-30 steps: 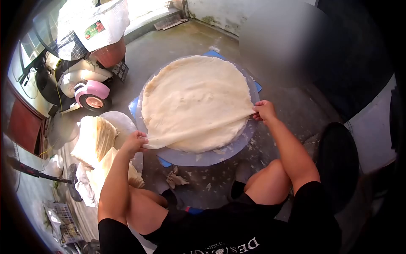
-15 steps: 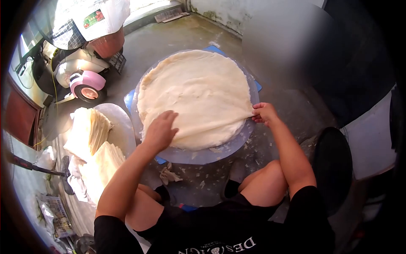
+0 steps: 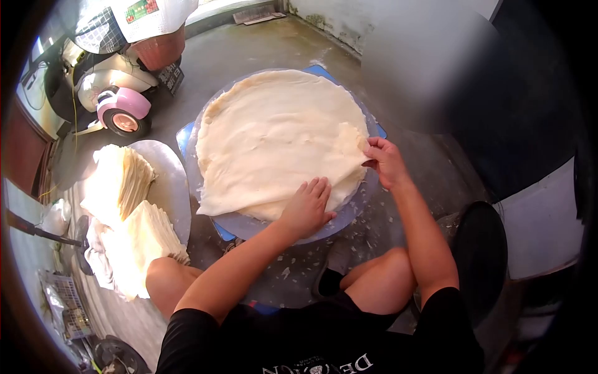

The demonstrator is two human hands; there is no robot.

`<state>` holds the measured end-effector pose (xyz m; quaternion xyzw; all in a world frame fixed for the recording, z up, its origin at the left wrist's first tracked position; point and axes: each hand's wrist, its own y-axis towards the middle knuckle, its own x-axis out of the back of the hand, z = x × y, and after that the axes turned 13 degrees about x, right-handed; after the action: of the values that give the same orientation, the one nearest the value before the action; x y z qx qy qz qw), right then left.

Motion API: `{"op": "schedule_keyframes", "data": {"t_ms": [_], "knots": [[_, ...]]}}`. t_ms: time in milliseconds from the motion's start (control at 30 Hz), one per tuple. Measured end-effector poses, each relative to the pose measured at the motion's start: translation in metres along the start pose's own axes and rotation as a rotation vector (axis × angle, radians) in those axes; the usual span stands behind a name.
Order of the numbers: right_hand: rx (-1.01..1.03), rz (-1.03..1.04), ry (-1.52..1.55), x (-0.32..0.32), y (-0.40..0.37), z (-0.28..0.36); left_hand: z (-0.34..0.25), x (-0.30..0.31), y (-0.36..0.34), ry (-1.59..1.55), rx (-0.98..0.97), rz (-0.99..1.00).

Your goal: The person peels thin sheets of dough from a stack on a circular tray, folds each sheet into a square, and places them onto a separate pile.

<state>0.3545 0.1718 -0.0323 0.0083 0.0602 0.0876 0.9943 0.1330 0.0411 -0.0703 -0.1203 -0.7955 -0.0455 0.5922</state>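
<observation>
A broad, pale sheet of dough [image 3: 274,143] lies on a round grey board [image 3: 367,202] in front of me. It seems to be the top of a pile, since further dough shows under its near edge. My right hand [image 3: 384,163] pinches the sheet's right edge, where a small flap is folded back. Flat on the near part of the sheet rests my left hand [image 3: 307,209], fingers stretched out and gripping nothing. Blue corners [image 3: 319,72] of something stick out from beneath the board.
Two stacks of folded thin sheets [image 3: 152,240] sit on another round board [image 3: 176,174] at my left. A scooter with a pink-fendered wheel [image 3: 126,112] stands at the back left. To my right is a black round object [image 3: 479,255]. Pale scraps litter the floor.
My left hand has moved right and nearer, from above the sheet's left part onto its front. The near edge of the sheet now reaches further toward me. My right hand still pinches the right edge.
</observation>
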Motion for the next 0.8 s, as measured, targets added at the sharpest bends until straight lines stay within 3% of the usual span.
{"op": "schedule_keyframes", "data": {"t_ms": [100, 233, 333, 467, 533, 633, 767, 800], "knots": [[0.274, 0.199, -0.113, -0.058, 0.0, 0.002, -0.005, 0.001, -0.002, 0.007, -0.009, -0.006], [0.238, 0.498, -0.537, -0.125, -0.001, -0.018, -0.01, -0.003, -0.008, -0.092, -0.011, -0.096], [0.304, 0.663, -0.691, -0.144, -0.004, -0.041, -0.006, -0.007, -0.011, -0.189, -0.026, -0.056], [0.316, 0.699, -0.664, -0.142, 0.002, -0.041, 0.005, -0.005, -0.019, -0.204, -0.041, -0.165], [0.283, 0.777, -0.569, -0.135, 0.009, -0.037, 0.014, -0.002, -0.02, -0.238, -0.022, -0.432], [0.201, 0.82, -0.526, -0.132, 0.01, -0.029, 0.023, -0.001, -0.017, -0.229, 0.096, -0.497], [0.301, 0.817, -0.581, -0.124, 0.01, -0.032, 0.031, 0.021, -0.021, -0.323, 0.027, -0.468], [0.256, 0.764, -0.46, -0.122, 0.01, -0.033, 0.035, 0.031, -0.017, -0.346, 0.1, -0.563]]}}
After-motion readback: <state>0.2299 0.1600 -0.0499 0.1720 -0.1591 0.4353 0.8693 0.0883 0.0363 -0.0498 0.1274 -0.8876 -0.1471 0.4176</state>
